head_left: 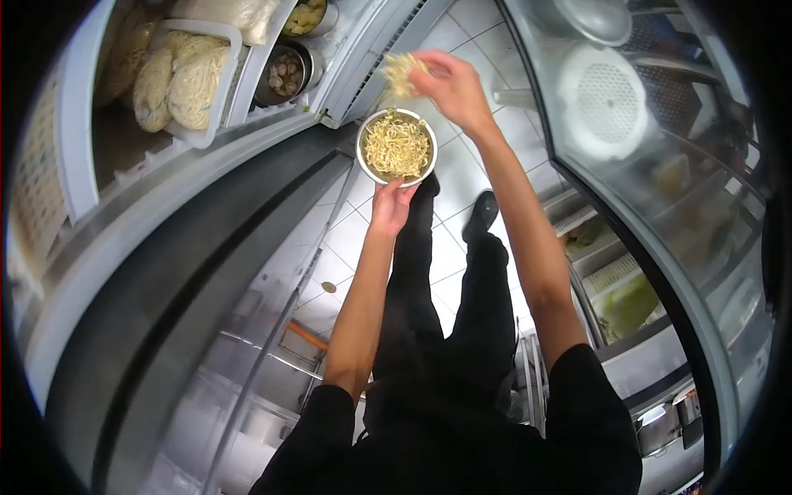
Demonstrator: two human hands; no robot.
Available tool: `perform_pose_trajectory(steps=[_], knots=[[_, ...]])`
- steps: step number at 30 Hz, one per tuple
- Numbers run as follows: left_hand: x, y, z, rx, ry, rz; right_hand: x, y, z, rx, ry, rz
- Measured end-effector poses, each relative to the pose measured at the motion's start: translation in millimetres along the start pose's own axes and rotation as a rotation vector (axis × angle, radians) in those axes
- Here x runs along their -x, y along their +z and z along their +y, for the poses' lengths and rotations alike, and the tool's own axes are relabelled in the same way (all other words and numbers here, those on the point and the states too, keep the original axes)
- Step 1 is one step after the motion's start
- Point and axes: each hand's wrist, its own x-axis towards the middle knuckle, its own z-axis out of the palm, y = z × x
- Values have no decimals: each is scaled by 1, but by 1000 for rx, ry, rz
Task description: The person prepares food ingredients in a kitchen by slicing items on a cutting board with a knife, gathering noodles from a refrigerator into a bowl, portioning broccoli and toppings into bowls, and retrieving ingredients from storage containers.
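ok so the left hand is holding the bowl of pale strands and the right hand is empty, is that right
Not quite: the right hand isn't empty. The head view shows it holding a bunch of pale strands, while the left hand does hold the bowl.

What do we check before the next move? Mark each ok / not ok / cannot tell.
1. Bowl supported: ok; the left hand holds it at the near side.
2. Bowl opening facing up: ok; pale strands show inside.
3. Clump of strands gripped: ok; the right hand has it.
4. Clump directly over bowl: cannot tell; it shows past the far rim in this single view.
5. No strands slipping from clump: cannot tell; blurred.
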Motion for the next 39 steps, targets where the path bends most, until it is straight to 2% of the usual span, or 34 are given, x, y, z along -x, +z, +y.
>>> perform_pose_trajectory(steps=[2,5,8,10,12,15,16,19,21,23,25,27,30,33,37,39], knots=[[-7,0,-1,-1,-1,51,-57,38,4,-7,-44,3],[-8,-9,9,-62,-15,2,-130,122,-14,-20,-138,-91],[-7,-8,31,-161,-56,9,-184,212,-2,285,-310,-123],[-18,-20,30,-29,-140,-46,-200,243,9,507,-373,-137],[-15,-28,25,-31,-144,-39,-210,254,19,632,-417,-157],[-7,-1,35,-194,-84,-17,-207,224,12,705,-505,-176],[-8,3,32,-136,-51,-57,-196,201,8,706,-563,-166],[-10,21,26,-89,-27,-2,-128,107,-1,573,-639,-191],[-10,35,19,-89,-27,17,-63,46,-5,803,-374,-403],[-9,55,14,-83,-10,10,-1,12,-1,1272,-225,-485],[-12,61,5,-85,-5,-34,39,-8,17,1589,-439,-358],[-13,67,1,-94,1,-30,45,-8,14,1666,-347,-416],[-11,77,-6,-74,0,-36,39,-18,9,1645,-272,-473],[-10,83,-4,-90,-2,-31,27,-33,-8,1391,-172,-466],[-10,84,-1,-54,-20,2,13,-44,-50,812,-74,-303],[-8,77,5,-35,-16,23,-8,-30,-52,457,134,-360]])
